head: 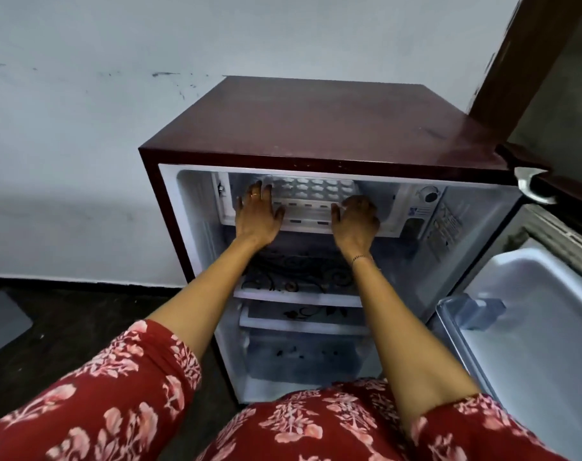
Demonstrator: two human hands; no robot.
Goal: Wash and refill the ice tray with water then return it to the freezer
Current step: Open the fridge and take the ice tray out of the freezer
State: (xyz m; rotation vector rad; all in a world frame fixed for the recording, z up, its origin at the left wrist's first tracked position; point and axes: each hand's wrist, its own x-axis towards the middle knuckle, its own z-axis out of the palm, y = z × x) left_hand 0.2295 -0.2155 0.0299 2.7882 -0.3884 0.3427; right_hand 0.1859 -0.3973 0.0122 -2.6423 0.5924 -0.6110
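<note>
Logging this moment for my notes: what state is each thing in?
Door: open.
Ice tray: level in the freezer slot, contents unclear.
Left hand: flat on tray's left end.
Right hand: curled on tray's right end.

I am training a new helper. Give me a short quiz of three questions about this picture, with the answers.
1. True or false: the fridge door is closed.
2. Where is the ice tray? A: on the floor. B: in the fridge, at the top. C: on the door shelf.
3. Fill in: the left hand and the right hand both touch the ____.
Key: 1 false, the fridge door stands open. 2 B. 3 ice tray.
</note>
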